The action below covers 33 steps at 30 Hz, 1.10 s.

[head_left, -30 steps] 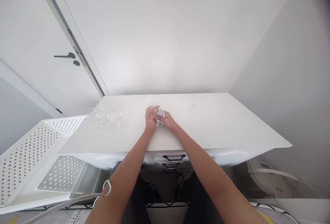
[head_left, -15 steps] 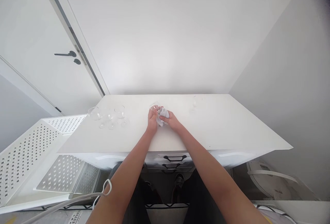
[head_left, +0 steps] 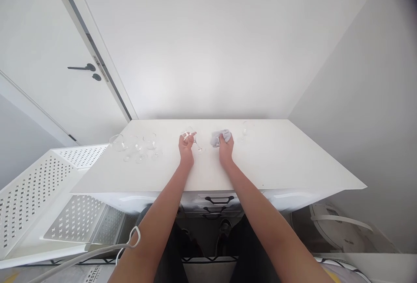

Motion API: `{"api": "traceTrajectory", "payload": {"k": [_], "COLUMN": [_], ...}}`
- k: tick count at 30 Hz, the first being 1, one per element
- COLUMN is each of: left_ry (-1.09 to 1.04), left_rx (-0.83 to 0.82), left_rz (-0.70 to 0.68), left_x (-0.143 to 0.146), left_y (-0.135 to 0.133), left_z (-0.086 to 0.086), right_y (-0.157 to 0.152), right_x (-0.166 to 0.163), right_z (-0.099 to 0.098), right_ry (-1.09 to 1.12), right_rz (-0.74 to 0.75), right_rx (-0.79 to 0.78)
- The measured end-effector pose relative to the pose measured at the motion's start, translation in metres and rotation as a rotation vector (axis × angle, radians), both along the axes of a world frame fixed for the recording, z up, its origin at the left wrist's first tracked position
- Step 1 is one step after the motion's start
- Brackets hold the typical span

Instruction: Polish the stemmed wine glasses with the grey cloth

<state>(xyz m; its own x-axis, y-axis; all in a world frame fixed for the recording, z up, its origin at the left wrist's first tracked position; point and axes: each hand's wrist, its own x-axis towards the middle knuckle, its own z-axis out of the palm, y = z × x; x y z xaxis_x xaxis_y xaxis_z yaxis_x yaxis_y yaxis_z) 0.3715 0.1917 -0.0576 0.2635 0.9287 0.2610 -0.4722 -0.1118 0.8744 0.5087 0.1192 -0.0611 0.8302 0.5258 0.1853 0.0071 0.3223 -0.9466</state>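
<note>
My left hand [head_left: 186, 147] is closed around the bowl of a clear stemmed glass [head_left: 189, 135], tilted so its stem and foot point right over the white table top [head_left: 276, 161]. My right hand [head_left: 226, 148] is closed on a crumpled pale grey cloth [head_left: 219, 138], a short way right of the glass. The two hands are apart, above the middle of the table near the wall.
Several clear stemmed glasses [head_left: 138, 146] stand in a group at the table's left end. One more glass [head_left: 246, 129] stands right of my right hand. A white perforated rack [head_left: 48, 196] sits lower left. Drawers with black handles [head_left: 217, 199] are below the table edge. A door [head_left: 48, 57] is at left.
My hands have parted: the right hand drew the cloth away to the right, out of the glass, while the left hand shifted slightly left with the glass.
</note>
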Motion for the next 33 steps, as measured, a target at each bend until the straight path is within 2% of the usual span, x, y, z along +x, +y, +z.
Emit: {"api": "traceTrajectory", "payload": {"k": [2, 3, 8, 12, 14, 19, 21, 23, 25, 27, 28, 32, 33], "left_ry": [-0.017, -0.035, -0.134, -0.176, -0.161, 0.022, 0.038, 0.047, 0.077, 0.097, 0.096, -0.004, -0.040], "left_rx": [-0.040, -0.046, -0.015, 0.027, 0.043, 0.006, -0.012, 0.032, 0.090, 0.104, 0.098, 0.051, 0.029], "left_rz": [-0.003, -0.011, -0.031, -0.177, -0.233, -0.209, -0.231, -0.247, -0.250, -0.241, -0.229, -0.191, -0.207], "left_x": [-0.001, -0.001, -0.002, -0.001, 0.001, 0.005, 0.004, 0.003, 0.003, 0.002, 0.002, 0.004, 0.004], "left_y": [0.003, 0.004, 0.005, 0.003, 0.001, -0.002, -0.003, -0.005, -0.007, -0.009, -0.009, -0.008, -0.007], "left_z": [-0.001, -0.001, 0.000, 0.003, 0.003, 0.000, -0.001, -0.001, 0.000, 0.001, 0.001, 0.004, 0.004], "right_y": [-0.003, -0.004, 0.000, 0.003, 0.005, 0.006, 0.005, 0.004, 0.004, 0.005, 0.006, 0.002, 0.000], "right_x": [0.000, -0.003, -0.021, -0.024, -0.023, -0.020, -0.019, -0.018, -0.017, -0.017, -0.018, -0.019, -0.019], "right_z": [0.002, 0.003, 0.009, 0.007, 0.005, 0.002, 0.004, 0.006, 0.008, 0.008, 0.008, 0.008, 0.008], "right_ry": [-0.022, -0.003, 0.262, 0.345, 0.300, -0.025, -0.029, 0.116, 0.284, 0.309, 0.250, -0.137, -0.188], "right_rz": [-0.027, 0.035, 0.535, 0.647, 0.629, 0.354, 0.313, 0.410, 0.591, 0.658, 0.609, 0.259, 0.257], "right_rx": [-0.038, -0.045, 0.016, 0.045, 0.033, 0.034, -0.002, -0.091, -0.170, -0.180, -0.157, 0.007, 0.002]}}
